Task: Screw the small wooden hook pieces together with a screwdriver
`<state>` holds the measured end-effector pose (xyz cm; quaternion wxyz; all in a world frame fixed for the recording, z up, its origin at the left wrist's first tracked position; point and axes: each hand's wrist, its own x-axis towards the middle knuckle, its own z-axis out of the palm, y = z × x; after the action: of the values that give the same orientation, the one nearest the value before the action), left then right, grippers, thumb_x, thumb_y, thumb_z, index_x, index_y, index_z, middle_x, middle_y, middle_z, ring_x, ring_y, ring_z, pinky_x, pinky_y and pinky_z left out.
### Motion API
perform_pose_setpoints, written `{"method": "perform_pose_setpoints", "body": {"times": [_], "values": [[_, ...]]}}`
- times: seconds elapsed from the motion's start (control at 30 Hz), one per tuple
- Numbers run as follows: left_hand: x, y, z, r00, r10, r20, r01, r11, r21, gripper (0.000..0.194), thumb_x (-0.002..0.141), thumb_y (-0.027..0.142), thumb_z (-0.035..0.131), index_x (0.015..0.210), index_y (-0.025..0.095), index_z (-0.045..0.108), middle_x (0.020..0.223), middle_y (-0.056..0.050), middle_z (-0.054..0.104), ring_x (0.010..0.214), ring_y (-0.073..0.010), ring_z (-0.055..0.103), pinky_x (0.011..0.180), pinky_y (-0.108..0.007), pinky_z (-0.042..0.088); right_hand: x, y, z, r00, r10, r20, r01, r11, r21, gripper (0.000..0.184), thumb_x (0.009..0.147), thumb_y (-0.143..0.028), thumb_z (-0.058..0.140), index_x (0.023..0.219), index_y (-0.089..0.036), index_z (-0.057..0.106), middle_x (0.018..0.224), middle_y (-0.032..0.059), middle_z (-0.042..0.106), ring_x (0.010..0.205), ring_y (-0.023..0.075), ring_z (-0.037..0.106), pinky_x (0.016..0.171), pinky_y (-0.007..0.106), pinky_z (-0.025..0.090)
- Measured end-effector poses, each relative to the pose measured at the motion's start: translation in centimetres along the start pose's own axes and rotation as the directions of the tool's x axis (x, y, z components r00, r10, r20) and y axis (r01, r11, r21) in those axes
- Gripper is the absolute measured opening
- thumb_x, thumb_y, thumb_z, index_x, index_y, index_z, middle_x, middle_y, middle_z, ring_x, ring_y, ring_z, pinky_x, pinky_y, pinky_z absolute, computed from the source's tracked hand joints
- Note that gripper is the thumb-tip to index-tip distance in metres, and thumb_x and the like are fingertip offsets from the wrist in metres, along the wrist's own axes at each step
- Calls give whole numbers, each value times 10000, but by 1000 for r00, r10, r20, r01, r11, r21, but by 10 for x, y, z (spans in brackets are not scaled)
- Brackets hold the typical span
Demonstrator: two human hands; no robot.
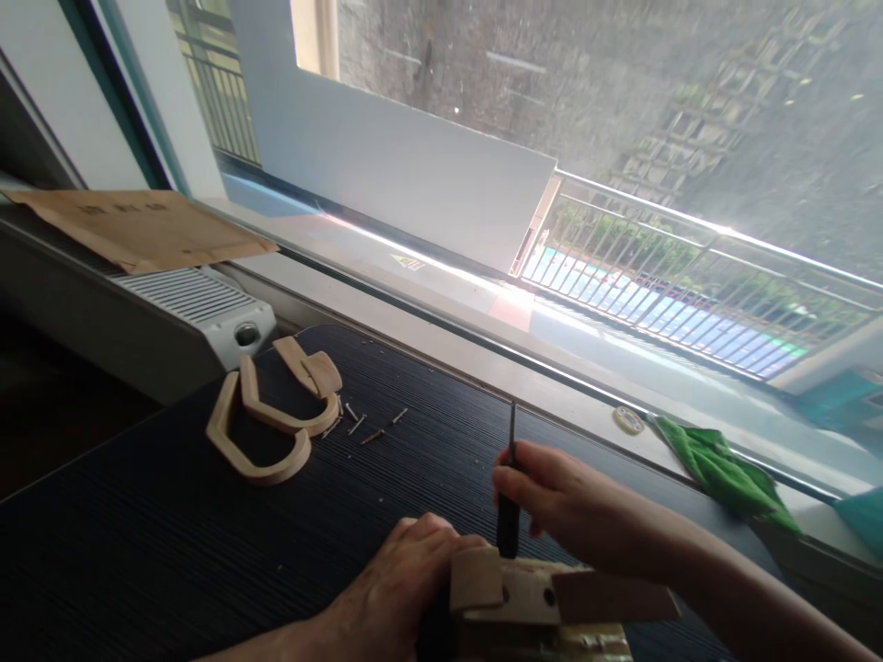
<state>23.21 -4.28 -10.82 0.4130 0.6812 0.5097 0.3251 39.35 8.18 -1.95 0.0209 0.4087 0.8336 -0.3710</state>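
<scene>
My right hand is closed around a screwdriver. Its thin shaft points up, and its black handle end is just above a pale curved wooden piece. My left hand presses against the left side of that piece with bent fingers; the fingertips are partly hidden. Two dark holes show in the wood, and a flat brown strip extends from it to the right. Beneath lies a yellowish, shiny object, cut off by the lower edge of the view.
On the dark table lie pale wooden hooks, another wooden piece and several loose screws. A tape roll and green cloth rest along the window sill. Brown paper covers part of a radiator.
</scene>
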Motion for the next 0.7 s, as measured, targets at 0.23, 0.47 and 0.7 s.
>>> {"method": "perform_pose_setpoints", "body": {"times": [0.23,0.47,0.7], "values": [[1,-7,0,991,106,-79,-107,994,-8,677,660,466,733,1231,234,451,1191,-73,504,1105,-284,436,1020,-440,302,-60,1,-43,985,-58,-164,-5,932,-361,370,908,-494,409,1212,-336,549,1122,40,659,997,232,613,821,364,473],[-7,9,1,987,121,-107,-127,991,-50,454,660,214,662,1070,225,468,1054,-17,514,999,-215,473,948,-363,375,-96,-17,-33,991,-91,-98,27,851,-525,210,829,-329,578,1025,-317,654,764,-3,688,635,151,611,534,229,431],[-9,3,7,987,129,-99,-141,982,-127,475,690,317,714,1074,225,451,1044,-16,509,982,-224,482,874,-352,415,-88,-47,-20,990,-111,-85,45,828,-560,232,835,-213,522,992,-299,669,901,-5,671,762,143,604,659,243,409]]}}
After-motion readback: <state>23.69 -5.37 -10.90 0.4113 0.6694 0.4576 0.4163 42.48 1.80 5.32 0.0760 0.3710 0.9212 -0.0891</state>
